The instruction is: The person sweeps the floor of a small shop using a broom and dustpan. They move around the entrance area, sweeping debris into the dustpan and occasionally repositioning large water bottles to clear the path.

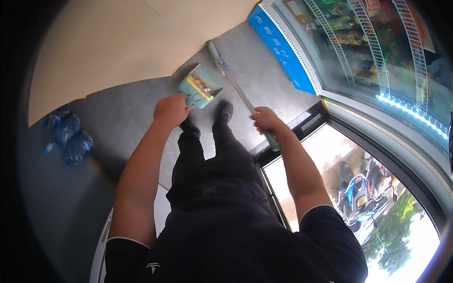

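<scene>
My left hand [172, 110] is closed around the handle end of a light green dustpan [201, 103], which has a yellow comb-like strip and holds some debris. To its right, my right hand [266, 119] grips the long pole [240, 90] of a broom or floor squeegee. The pole's light green head [215, 53] rests at the floor by the corner of the beige panel, a little beyond the dustpan. The exact kind of head is too blurred to tell.
A beige panel [116, 42] borders the grey floor [131, 102]. Blue plastic bags [70, 136] lie at the left. A glass-fronted display cooler [354, 46] with a blue printed strip [283, 49] stands at the right. Parked scooters [361, 198] show through the doorway glass.
</scene>
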The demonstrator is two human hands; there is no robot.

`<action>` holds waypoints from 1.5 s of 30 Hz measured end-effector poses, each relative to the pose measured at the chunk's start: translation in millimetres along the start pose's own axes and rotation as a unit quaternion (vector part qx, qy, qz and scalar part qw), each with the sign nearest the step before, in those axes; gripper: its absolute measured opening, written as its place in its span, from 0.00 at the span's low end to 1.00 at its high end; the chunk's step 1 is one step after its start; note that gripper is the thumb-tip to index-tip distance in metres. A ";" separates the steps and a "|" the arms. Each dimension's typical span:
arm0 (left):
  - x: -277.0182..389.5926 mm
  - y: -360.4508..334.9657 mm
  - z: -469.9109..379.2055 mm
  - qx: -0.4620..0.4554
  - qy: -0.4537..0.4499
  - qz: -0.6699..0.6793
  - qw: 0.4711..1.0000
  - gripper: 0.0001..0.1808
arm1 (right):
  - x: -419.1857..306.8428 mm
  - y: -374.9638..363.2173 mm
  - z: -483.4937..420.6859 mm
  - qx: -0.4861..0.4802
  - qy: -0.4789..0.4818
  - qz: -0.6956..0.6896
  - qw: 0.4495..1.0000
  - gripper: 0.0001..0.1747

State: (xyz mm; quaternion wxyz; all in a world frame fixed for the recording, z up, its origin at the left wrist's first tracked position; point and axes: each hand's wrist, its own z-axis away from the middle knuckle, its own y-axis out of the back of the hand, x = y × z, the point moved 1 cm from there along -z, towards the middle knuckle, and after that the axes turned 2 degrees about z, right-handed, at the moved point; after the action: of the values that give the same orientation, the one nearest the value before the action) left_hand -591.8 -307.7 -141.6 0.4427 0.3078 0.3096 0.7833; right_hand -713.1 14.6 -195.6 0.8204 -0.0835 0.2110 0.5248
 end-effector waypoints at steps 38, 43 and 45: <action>-161.3 -27.8 214.6 0.034 0.168 0.046 0.984 0.23 | -66.3 -140.3 -60.5 -0.113 0.073 0.537 0.833 0.09; -213.6 -52.9 227.0 0.022 0.154 0.042 0.987 0.22 | -24.7 -239.8 -67.3 -0.261 0.091 0.762 0.586 0.10; -238.2 -65.7 232.7 0.025 0.144 0.037 0.989 0.22 | -1.2 -266.1 -66.2 -0.284 0.136 0.792 0.523 0.12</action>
State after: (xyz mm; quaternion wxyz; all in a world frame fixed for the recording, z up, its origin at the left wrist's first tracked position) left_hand -283.0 -441.5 -96.9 0.3560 0.2145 0.3781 0.8272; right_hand -492.2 -126.0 -276.9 -0.0391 -0.1809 0.1387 0.9729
